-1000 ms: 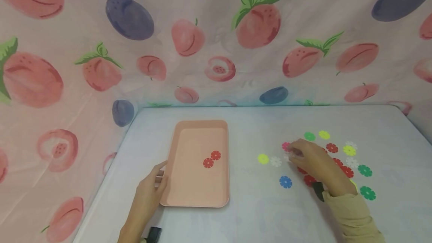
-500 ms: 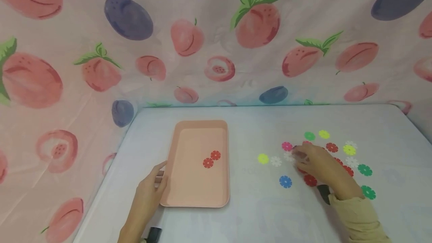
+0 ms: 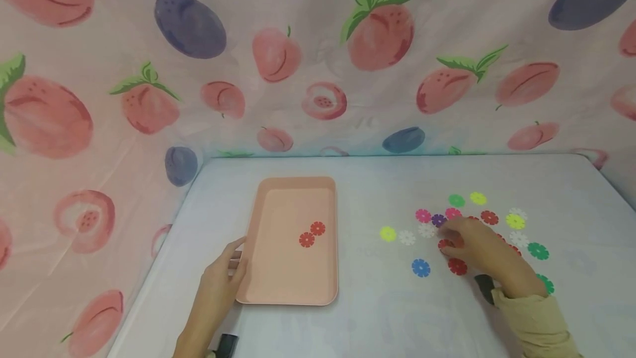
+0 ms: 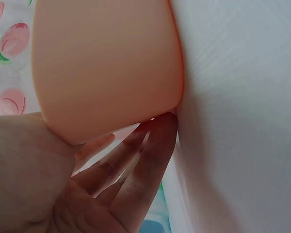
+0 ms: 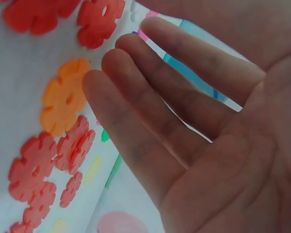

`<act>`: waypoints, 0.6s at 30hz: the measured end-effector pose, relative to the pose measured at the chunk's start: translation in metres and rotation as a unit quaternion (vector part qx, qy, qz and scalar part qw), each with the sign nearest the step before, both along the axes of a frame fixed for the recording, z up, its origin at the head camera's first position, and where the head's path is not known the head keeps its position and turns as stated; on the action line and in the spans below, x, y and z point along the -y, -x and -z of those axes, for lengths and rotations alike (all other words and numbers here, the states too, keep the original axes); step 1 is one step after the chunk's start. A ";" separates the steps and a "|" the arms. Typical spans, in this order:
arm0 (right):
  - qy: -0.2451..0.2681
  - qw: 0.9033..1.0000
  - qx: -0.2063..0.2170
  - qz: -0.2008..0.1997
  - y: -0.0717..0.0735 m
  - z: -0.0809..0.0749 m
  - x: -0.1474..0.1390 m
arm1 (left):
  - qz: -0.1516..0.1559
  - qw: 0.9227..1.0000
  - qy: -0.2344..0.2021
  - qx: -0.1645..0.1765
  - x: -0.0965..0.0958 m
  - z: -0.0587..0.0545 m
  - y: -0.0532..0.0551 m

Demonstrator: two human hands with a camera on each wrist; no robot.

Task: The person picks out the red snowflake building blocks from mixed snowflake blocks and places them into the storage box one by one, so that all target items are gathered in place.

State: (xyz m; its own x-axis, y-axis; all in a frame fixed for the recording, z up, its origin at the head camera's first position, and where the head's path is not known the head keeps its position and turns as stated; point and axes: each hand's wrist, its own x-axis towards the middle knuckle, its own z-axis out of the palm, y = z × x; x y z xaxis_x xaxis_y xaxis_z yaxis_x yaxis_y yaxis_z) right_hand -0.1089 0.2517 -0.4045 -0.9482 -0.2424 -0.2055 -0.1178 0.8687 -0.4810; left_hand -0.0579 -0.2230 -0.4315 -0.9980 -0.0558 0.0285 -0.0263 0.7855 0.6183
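Observation:
My left hand [image 3: 218, 280] rests against the left side of a peach-coloured tray [image 3: 278, 286]. In the left wrist view its fairly straight fingertips [image 4: 157, 128] touch the outside of the tray wall. Two red snowflake discs [image 3: 312, 234] lie inside the tray. On the right, my right hand [image 3: 477, 250] hovers low over a spread of notched plastic discs. In the right wrist view its fingers are extended, with nothing seen held, close to an orange disc [image 5: 65, 99]. Red discs [image 5: 31, 167] lie beyond. Part of the pile is hidden under the hand.
Around the right hand lie a purple disc [image 3: 439, 220], a pink disc [image 3: 423, 215], a blue disc [image 3: 420, 268], a yellow disc [image 3: 388, 233] and several white, green and red ones. A fruit-printed cloth [image 3: 318, 59] hangs behind the white table [image 3: 367, 314].
My right hand has shifted a little right and toward me, uncovering the pink discs and a purple one. The left hand and the tray stay where they were.

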 end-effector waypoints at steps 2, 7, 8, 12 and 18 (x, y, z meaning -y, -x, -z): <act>-0.003 1.000 -0.004 -0.004 0.000 0.001 -0.001 | 0.000 1.000 0.001 -0.002 0.000 0.000 0.000; -0.009 1.000 -0.006 -0.004 0.000 0.003 -0.002 | -0.001 1.000 0.003 0.000 -0.001 0.000 0.000; -0.009 1.000 -0.005 -0.004 0.000 0.003 -0.002 | -0.001 1.000 0.003 0.001 -0.001 0.000 0.000; -0.011 1.000 0.000 0.002 0.000 0.004 -0.002 | -0.001 1.000 0.003 0.002 -0.001 0.000 0.000; -0.014 1.000 0.000 -0.005 0.001 0.004 -0.003 | 0.002 1.000 0.003 0.004 0.000 -0.001 0.000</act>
